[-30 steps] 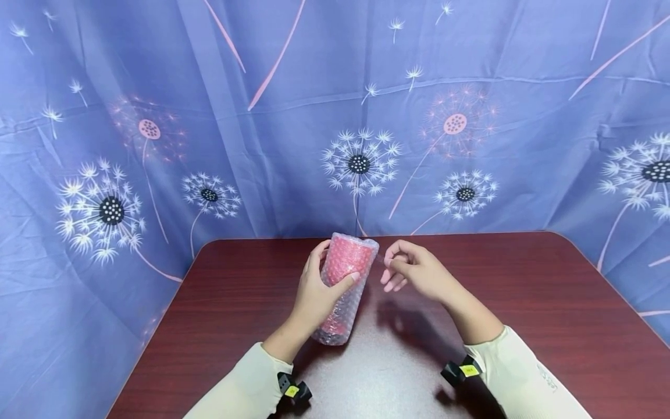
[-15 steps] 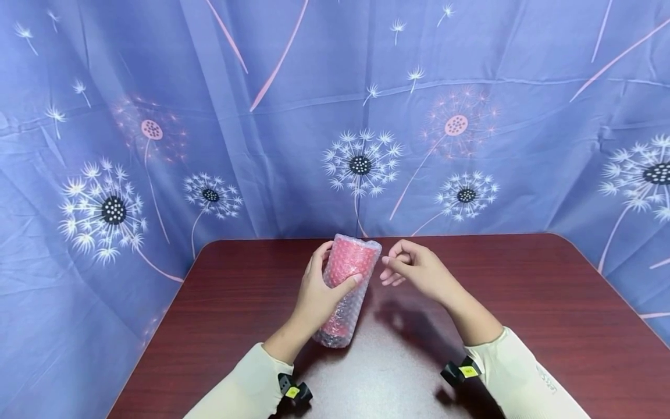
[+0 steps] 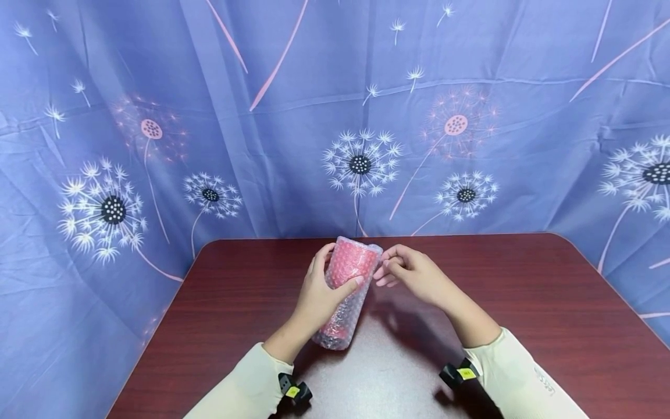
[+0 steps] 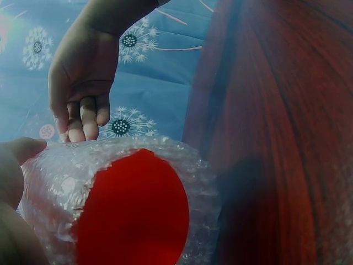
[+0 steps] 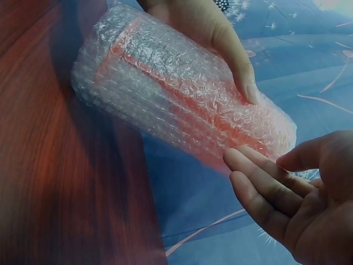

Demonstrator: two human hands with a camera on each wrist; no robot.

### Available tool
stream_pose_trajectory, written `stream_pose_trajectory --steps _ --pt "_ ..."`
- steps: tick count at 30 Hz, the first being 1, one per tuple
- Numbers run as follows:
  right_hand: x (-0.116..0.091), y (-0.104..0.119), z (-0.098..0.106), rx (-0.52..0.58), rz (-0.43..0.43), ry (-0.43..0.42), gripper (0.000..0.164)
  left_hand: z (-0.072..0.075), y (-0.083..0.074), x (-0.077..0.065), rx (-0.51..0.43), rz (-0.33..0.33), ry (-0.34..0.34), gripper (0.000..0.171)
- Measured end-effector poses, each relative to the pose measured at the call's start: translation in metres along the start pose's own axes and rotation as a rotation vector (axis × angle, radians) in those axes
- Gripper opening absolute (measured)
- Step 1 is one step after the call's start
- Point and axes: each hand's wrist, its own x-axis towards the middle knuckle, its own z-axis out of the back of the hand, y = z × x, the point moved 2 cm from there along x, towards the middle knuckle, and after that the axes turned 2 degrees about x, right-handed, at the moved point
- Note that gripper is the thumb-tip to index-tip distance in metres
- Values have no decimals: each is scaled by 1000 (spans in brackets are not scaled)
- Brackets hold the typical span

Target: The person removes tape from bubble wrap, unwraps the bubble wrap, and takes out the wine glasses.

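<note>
In the head view, a red cylinder in clear bubble wrap [image 3: 352, 262] stands tilted over the middle of the table. My left hand [image 3: 319, 297] grips it from the left, thumb across the front and fingers behind. The left wrist view looks onto the flat red end [image 4: 135, 210] inside the wrap's rim. My right hand [image 3: 416, 273] is at the upper right edge of the roll. In the right wrist view its thumb and fingertips [image 5: 240, 157] reach the wrap near one end, fingers fairly straight. Whether they hold any film or tape is too unclear to see.
A dark red wooden table [image 3: 523, 291] with rounded far corners lies under the hands. Behind it hangs a blue curtain [image 3: 293, 145] with a dandelion print. A small black camera [image 3: 295, 391] sits at each wrist.
My right hand has drawn left and closer to the wrapped roll; a gap lay between them before. The left hand keeps its grip, and the roll has shifted slightly rightward.
</note>
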Motion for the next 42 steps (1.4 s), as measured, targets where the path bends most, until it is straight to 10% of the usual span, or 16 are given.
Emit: stream_pose_trajectory --steps 42 --pt "2 -1 2 -128 30 -50 23 2 -5 -2 24 3 -43 88"
